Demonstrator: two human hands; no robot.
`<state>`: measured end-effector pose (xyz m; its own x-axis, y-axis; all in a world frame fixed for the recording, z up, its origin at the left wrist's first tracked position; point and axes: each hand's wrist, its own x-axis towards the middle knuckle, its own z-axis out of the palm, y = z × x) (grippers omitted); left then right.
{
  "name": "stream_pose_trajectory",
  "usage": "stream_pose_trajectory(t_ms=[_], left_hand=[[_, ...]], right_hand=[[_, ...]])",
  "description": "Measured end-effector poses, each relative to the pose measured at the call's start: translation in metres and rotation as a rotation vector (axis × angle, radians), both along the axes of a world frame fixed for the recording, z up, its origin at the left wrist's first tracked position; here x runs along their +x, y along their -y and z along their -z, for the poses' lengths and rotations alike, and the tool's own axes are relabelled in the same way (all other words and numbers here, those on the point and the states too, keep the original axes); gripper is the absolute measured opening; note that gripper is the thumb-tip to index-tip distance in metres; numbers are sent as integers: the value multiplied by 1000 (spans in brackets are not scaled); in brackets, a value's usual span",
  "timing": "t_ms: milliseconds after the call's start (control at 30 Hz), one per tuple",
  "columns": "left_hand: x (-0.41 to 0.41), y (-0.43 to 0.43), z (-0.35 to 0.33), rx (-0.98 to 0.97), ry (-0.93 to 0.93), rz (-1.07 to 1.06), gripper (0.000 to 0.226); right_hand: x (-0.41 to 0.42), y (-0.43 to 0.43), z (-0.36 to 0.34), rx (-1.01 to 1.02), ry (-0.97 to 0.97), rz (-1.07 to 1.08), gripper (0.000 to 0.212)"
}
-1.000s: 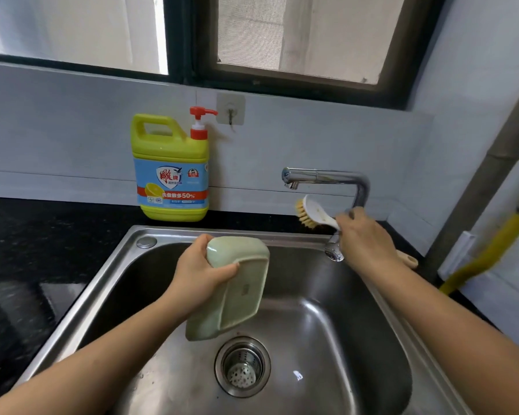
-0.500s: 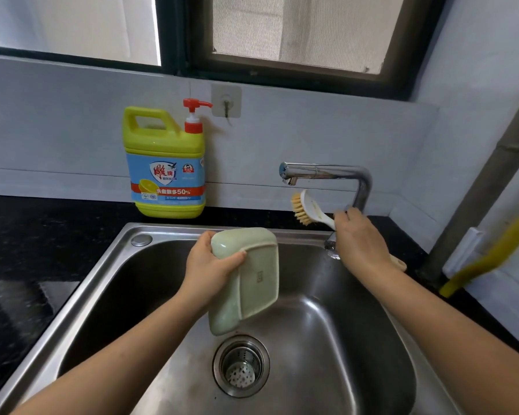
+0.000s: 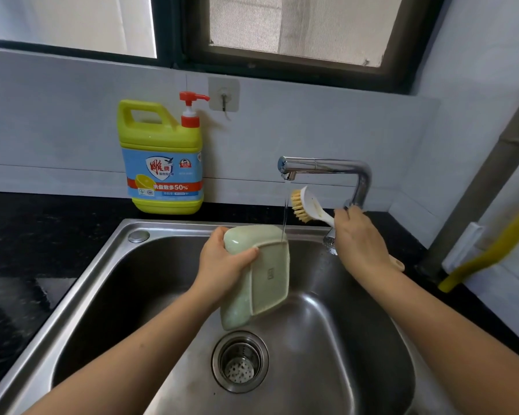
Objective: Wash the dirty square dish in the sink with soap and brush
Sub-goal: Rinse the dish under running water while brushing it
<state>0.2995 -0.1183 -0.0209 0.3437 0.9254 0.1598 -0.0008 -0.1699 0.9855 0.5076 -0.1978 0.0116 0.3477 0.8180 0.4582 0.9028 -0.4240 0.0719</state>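
Note:
My left hand (image 3: 222, 266) grips the pale green square dish (image 3: 265, 277) by its upper left edge, holding it on edge over the steel sink (image 3: 108, 283) with its underside toward me. A thin stream of water runs from the chrome tap (image 3: 324, 167) onto the dish's top edge. My right hand (image 3: 358, 241) holds the white handle of the brush (image 3: 307, 205), its yellow bristles pointing left beside the stream, and is at the tap's base by the lever. The yellow soap bottle (image 3: 162, 157) with a red pump stands on the counter behind the sink.
The drain strainer (image 3: 240, 362) sits in the sink floor below the dish. Black counter (image 3: 42, 232) surrounds the sink. A grey pipe (image 3: 474, 190) and a yellow hose (image 3: 489, 256) run down at the right. A wall hook (image 3: 224, 95) hangs above the bottle.
Water has started to run from the tap. My left hand has moved the dish right and up under the spout. My right hand stays at the tap base with the brush.

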Motion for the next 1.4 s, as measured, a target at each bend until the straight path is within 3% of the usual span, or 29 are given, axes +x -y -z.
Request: stream_pose_trajectory(t_ms=[567, 733, 900, 1133, 1300, 1400], left_hand=[[19, -3, 8, 62, -62, 122, 30], [25, -2, 14, 130, -117, 174, 30], [26, -3, 20, 141, -118, 188, 33], [24, -8, 23, 207, -190, 200, 30], [21, -10, 23, 201, -150, 207, 37], [15, -10, 21, 227, -181, 200, 37]], right_hand=[[-41, 19, -16, -271, 74, 117, 30], [-53, 22, -13, -262, -113, -55, 53], [-75, 29, -13, -304, -51, -238, 57], [-48, 15, -15, -418, -134, -74, 60], [-75, 25, -15, -318, -114, -240, 61], [-67, 13, -14, -331, -85, -192, 60]])
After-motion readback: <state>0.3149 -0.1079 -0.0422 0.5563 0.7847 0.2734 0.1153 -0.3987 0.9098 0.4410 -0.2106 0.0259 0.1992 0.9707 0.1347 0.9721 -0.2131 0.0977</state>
